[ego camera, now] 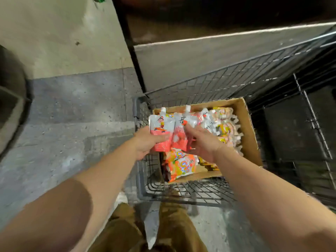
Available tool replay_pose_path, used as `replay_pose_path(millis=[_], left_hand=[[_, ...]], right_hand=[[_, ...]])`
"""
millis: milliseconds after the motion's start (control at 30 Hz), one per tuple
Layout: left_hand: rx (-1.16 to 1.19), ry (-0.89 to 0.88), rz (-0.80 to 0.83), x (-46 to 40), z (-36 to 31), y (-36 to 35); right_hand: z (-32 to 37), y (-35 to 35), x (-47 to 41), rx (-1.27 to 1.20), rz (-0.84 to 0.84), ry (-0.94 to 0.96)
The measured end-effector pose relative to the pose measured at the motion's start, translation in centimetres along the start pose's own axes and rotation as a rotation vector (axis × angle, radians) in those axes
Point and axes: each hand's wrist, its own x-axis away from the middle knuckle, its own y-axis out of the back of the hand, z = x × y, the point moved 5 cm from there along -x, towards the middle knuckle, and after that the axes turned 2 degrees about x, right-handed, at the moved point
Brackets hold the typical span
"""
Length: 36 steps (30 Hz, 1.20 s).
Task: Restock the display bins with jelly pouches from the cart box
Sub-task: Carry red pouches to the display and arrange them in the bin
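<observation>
Gripping red pouches above the box, your left hand holds firm; right hand pinches another pouch. Stack them flat before lifting.

Grey, mottled concrete floor meets a pale wall beside dim black shelving.
</observation>
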Motion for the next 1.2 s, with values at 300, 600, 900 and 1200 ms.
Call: replay_pose_path(millis=[300,600,900,1200], left_hand=[[0.215,-0.225,-0.234,17.4,-2.4,20.9],[0.487,-0.419,-0.659,44.8,8.0,49.2],[0.817,-0.508,-1.003,61.9,22.4,62.2],[0.965,-0.515,-1.196,68.6,30.3,75.5]], right_hand=[[3.7,-27.6,4.5,0.425,0.422,0.218],[-4.7,-65.7,14.0,0.726,0.772,0.3],[-17.1,-88.7,23.0,0.951,1.136,0.254],[-26.2,-107.5,22.5,1.096,1.355,0.175]])
